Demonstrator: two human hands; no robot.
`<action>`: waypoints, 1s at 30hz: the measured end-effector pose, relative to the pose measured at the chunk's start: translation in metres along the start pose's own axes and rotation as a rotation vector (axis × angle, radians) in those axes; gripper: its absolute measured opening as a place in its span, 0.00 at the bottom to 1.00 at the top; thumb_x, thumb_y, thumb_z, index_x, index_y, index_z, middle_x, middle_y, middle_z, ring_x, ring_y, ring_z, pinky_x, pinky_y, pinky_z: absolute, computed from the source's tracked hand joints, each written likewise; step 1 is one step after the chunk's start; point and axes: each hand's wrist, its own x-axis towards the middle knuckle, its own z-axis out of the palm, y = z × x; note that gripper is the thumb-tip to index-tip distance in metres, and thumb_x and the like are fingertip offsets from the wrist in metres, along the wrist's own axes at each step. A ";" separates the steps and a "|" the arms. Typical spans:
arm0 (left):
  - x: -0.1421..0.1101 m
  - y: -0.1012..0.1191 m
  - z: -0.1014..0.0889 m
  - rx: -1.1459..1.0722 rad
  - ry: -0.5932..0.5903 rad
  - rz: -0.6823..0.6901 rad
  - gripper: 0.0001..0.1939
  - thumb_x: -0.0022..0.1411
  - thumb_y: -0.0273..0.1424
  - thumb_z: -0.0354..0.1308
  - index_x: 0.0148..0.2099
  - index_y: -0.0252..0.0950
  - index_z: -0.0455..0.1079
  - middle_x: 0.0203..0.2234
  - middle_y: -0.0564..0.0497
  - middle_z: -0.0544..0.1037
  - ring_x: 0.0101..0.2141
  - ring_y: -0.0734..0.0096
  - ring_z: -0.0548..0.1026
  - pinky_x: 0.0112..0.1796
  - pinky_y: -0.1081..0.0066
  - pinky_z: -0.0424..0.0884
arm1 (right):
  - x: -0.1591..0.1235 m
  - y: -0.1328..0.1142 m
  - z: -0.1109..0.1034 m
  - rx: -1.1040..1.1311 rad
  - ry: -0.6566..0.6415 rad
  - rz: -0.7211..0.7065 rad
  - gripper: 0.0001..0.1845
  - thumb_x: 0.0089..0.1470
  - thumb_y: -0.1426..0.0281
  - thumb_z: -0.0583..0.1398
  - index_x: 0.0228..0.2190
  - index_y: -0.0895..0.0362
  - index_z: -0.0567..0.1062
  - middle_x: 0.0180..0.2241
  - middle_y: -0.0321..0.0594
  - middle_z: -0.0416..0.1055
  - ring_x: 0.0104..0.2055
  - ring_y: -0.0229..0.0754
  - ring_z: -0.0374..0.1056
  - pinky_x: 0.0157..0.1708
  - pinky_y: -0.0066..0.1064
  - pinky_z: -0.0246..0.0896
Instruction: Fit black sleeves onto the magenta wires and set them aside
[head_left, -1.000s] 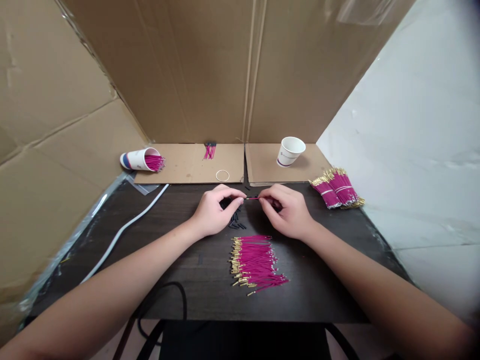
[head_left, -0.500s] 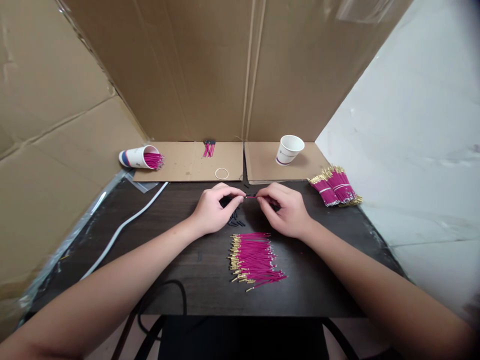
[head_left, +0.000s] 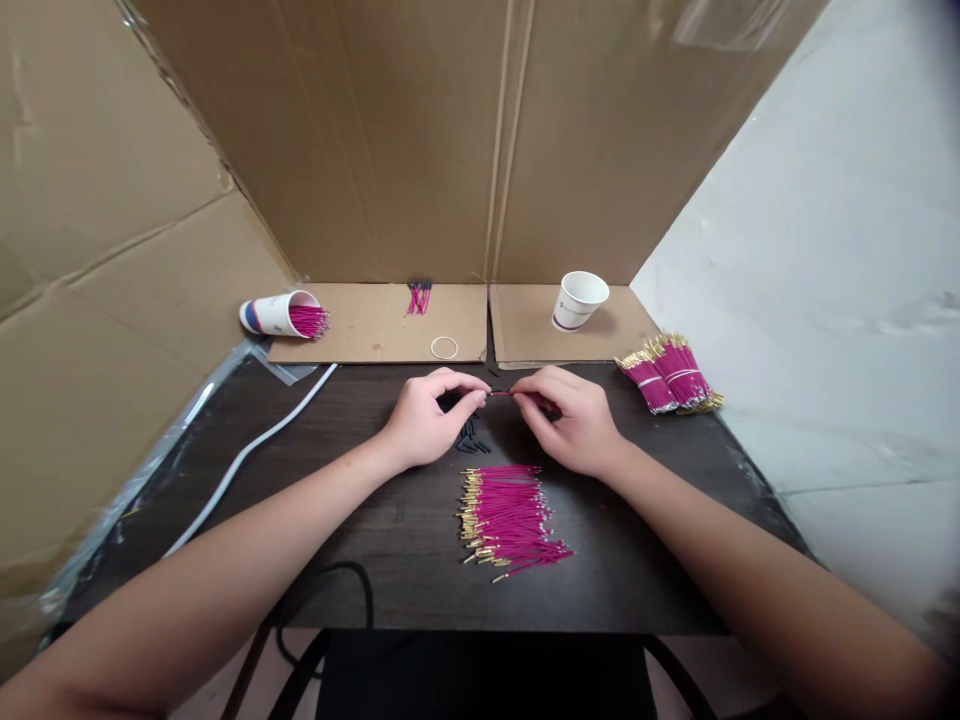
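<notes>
Between thumb and fingertips my left hand (head_left: 435,415) pinches one end of a short magenta wire (head_left: 500,393). My right hand (head_left: 566,415) pinches the other end, so the wire spans the small gap between both hands. Something black shows at the left fingertips, perhaps a sleeve; it is too small to tell. Short black sleeves (head_left: 471,437) lie loose on the table beside and partly under my left hand. Closer to me, a spread of magenta wires (head_left: 510,515) rests with gold ends to the left and silver ends to the right.
A tipped paper cup (head_left: 274,314) holds more magenta wires at the back left. Black-ended wires (head_left: 419,297) and a rubber band (head_left: 444,347) lie on cardboard. An upright cup (head_left: 579,302) stands at the back right, near banded wire bundles (head_left: 671,373). A white cable (head_left: 251,450) crosses the left side.
Both hands keep nearly the same pose and place. My right fingertips have shifted very slightly left along the wire, narrowing the gap.
</notes>
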 end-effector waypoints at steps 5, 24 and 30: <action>0.000 0.000 0.000 -0.006 -0.016 0.003 0.07 0.73 0.33 0.67 0.46 0.39 0.87 0.41 0.46 0.89 0.42 0.59 0.85 0.54 0.54 0.81 | -0.001 0.000 0.000 -0.002 0.006 0.000 0.08 0.75 0.73 0.60 0.45 0.54 0.81 0.37 0.43 0.80 0.35 0.44 0.74 0.37 0.38 0.73; -0.001 0.001 -0.001 0.078 0.009 0.172 0.07 0.76 0.32 0.66 0.47 0.40 0.87 0.42 0.45 0.88 0.44 0.57 0.85 0.52 0.54 0.80 | -0.002 0.002 0.003 0.043 0.010 0.082 0.06 0.73 0.72 0.63 0.42 0.54 0.82 0.32 0.39 0.78 0.31 0.41 0.71 0.33 0.35 0.68; -0.001 0.001 0.000 0.083 0.007 0.183 0.07 0.77 0.32 0.66 0.47 0.40 0.86 0.42 0.45 0.89 0.44 0.57 0.85 0.52 0.54 0.81 | -0.002 0.002 0.004 0.056 0.006 0.095 0.07 0.74 0.71 0.63 0.41 0.54 0.82 0.32 0.39 0.78 0.30 0.41 0.69 0.32 0.35 0.67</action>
